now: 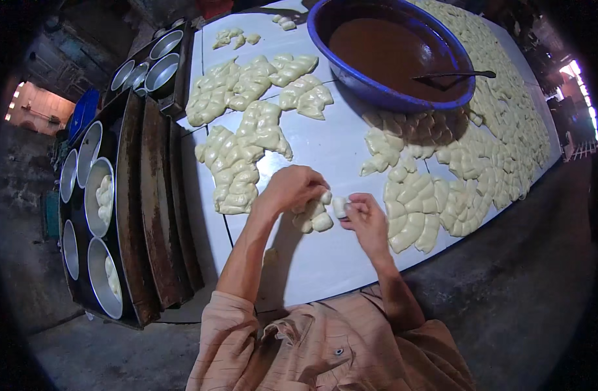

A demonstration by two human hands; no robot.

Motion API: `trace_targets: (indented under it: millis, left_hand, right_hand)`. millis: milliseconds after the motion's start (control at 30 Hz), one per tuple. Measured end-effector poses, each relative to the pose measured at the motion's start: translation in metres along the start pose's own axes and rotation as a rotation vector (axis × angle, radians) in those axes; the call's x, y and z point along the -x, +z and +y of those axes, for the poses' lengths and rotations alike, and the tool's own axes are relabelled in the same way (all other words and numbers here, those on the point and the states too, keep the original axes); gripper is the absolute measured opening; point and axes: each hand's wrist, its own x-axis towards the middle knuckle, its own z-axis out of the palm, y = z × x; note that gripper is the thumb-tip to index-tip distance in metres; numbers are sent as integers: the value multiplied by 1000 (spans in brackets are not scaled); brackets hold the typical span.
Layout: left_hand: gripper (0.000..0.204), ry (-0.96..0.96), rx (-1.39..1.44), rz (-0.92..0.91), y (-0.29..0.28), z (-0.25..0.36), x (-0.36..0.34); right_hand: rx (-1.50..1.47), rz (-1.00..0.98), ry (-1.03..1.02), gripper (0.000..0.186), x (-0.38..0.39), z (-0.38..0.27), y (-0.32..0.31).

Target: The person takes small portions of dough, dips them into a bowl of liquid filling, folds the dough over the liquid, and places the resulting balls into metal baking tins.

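Over the near middle of the white tabletop, my left hand is closed with its fingertips pinching a small pale dough piece. Just to its right, my right hand grips another short dough roll between thumb and fingers. Below my left fingers lies a small cluster of dough pieces, partly hidden by that hand. A joined patch of flattened dough pieces spreads left of my hands, and a larger dough sheet lies on the right.
A big blue basin of brown filling, with a dark-handled spoon, stands at the far side on the dough. At left, dark metal trays are stacked; round tins sit in the top one, some containing dough. More tins stand behind.
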Motion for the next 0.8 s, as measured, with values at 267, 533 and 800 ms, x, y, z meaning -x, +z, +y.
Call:
trace_targets:
  millis: [267,533,800]
  left_hand:
    - [27,-71,60,132,-1,-3,17]
    - [50,-113,65,473,1,2,65]
    - [73,-317,154,510,65,31,89]
  right_hand:
    - [918,158,-455,18,6,-28,28]
    - [807,-64,-193,29,-8,-38,14]
    - [789,-340,-268,38,-33,-53,35]
